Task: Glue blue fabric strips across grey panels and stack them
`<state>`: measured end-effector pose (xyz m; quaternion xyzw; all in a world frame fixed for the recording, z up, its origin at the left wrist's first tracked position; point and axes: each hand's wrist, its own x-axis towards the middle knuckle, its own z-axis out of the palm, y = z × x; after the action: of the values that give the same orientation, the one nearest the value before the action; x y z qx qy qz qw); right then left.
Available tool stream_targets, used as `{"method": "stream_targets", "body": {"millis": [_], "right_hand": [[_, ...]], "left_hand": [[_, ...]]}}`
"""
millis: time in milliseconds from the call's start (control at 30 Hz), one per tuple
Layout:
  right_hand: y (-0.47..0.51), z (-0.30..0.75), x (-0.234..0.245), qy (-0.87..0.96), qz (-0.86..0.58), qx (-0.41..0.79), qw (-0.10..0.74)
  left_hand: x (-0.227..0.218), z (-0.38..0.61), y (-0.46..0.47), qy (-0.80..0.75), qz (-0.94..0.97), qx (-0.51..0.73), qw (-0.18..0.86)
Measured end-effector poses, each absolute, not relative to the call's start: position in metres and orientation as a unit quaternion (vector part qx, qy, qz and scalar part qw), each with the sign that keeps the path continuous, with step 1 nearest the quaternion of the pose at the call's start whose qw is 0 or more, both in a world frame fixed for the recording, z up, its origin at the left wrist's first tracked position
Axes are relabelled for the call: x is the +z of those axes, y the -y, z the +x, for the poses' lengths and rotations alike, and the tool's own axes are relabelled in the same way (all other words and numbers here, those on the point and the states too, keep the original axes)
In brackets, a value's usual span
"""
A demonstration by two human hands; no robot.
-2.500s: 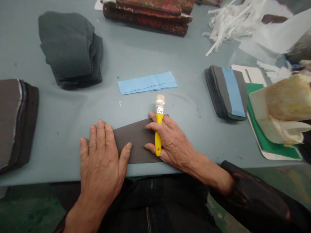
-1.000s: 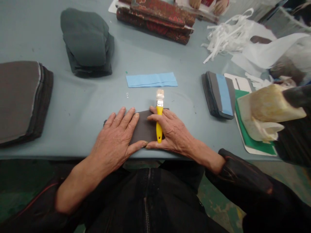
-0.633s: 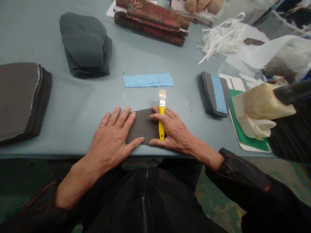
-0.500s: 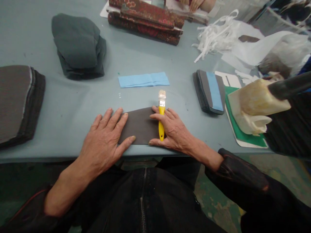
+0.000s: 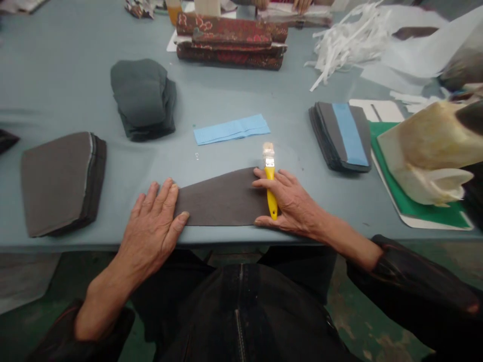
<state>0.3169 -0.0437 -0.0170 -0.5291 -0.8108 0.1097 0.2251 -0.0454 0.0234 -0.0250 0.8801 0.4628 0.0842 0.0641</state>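
Observation:
A dark grey-brown fabric piece (image 5: pixel 222 198) with a slanted upper edge lies flat near the table's front edge. My left hand (image 5: pixel 153 216) rests on its left end, fingers flat and thumb spread. Over its right end is my right hand (image 5: pixel 294 203), which holds a paintbrush (image 5: pixel 270 193) with a yellow handle, bristles pointing away from me. The right thumb and fingertips also touch the piece. Beyond it lie light-blue strips (image 5: pixel 232 129). To the right stands a stack of dark pieces (image 5: pixel 328 141) topped with a blue strip.
At left are a stack of larger dark panels (image 5: pixel 56 183) and a folded grey-green cloth (image 5: pixel 139 95). Patterned brown rolls (image 5: pixel 232 42) lie at the back, near another person's hands (image 5: pixel 302 5). A stained plastic container (image 5: pixel 426 146) stands right on a green board (image 5: pixel 400 196); white scraps (image 5: pixel 350 40) lie behind.
The view has turned, so most things sit further right. My left hand has slid left along the fabric piece, and more of it shows between my hands. The right hand still holds the paintbrush.

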Motion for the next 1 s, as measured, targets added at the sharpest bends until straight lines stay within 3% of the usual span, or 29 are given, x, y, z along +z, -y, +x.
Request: {"method": "stream_targets", "body": {"millis": [233,467,567,700,1000], "right_hand": [[0.064,0.332,0.0,0.789,-0.522,0.08,0.314],[0.088,0.271,0.042,0.69,-0.529,0.166,0.464],[0.082,0.233,0.047,0.6,-0.521,0.276,0.54],[0.063,0.198,0.043,0.507,-0.511,0.421,0.552],[0.021,0.172,0.022,0.45,-0.541,0.461,0.54]], "left_hand": [[-0.02,-0.047,0.004,-0.52,0.827,0.205,0.053],[-0.008,0.018,0.048,-0.397,0.887,0.233,0.04],[-0.013,0.026,0.054,-0.38,0.894,0.235,0.046],[-0.024,0.02,0.056,-0.388,0.884,0.258,0.047],[-0.037,0.025,0.058,-0.404,0.873,0.27,0.049]]}}
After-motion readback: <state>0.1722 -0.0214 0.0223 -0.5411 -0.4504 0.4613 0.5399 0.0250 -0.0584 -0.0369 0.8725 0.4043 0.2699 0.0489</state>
